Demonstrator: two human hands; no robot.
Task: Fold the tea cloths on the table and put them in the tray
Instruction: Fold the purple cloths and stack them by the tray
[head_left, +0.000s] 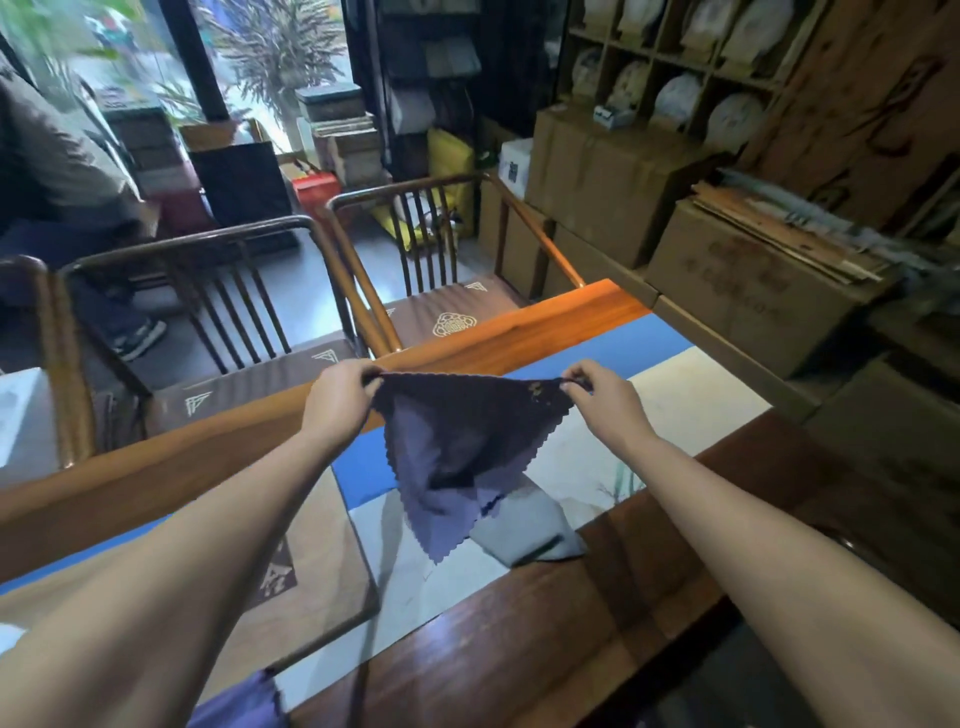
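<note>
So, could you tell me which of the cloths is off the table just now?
The dark purple cloth, pinched by left hand and right hand; the grey cloth lies flat.

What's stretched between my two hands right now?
In the head view, a dark purple scalloped-edge cloth hangs between left hand and right hand.

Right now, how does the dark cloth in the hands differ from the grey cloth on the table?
The dark cloth hangs in the air, pinched at two corners by the left hand and right hand; the grey cloth lies flat on the table runner, untouched. The dark cloth is purple-navy with a zigzag edge; the grey cloth is paler.
</note>
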